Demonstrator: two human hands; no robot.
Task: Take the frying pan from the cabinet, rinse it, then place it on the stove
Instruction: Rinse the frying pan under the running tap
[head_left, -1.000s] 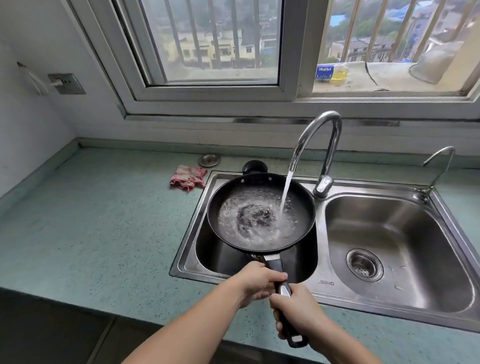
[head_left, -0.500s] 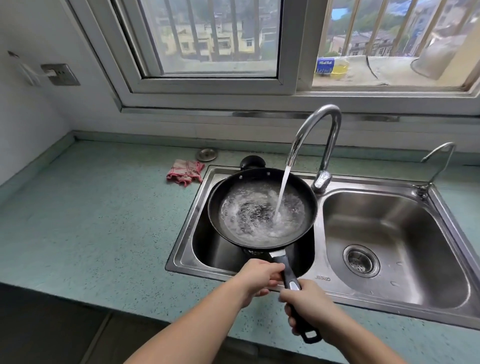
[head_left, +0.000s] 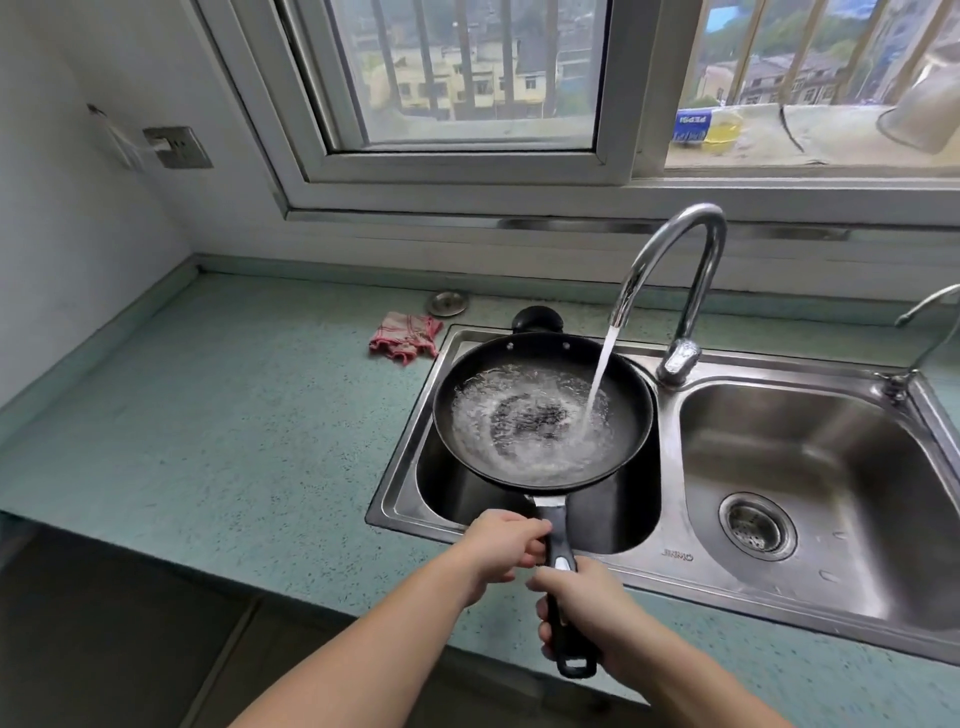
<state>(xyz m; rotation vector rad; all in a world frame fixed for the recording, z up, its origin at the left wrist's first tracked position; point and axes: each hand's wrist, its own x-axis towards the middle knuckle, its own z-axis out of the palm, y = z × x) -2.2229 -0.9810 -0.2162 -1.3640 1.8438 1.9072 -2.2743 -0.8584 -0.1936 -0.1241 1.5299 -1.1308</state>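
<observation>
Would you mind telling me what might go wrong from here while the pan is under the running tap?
1. The frying pan holds pooled water, and the left hand and right hand grip only its handle; the added weight could tip it and slosh water onto the countertop.
2. The faucet stream lands near the pan's right side, so spray may jump the rim.

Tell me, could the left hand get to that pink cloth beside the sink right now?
Probably, once it lets go: the left hand grips the frying pan handle, as does the right hand. The pink cloth lies on the counter left of the sink, nothing between.
</observation>
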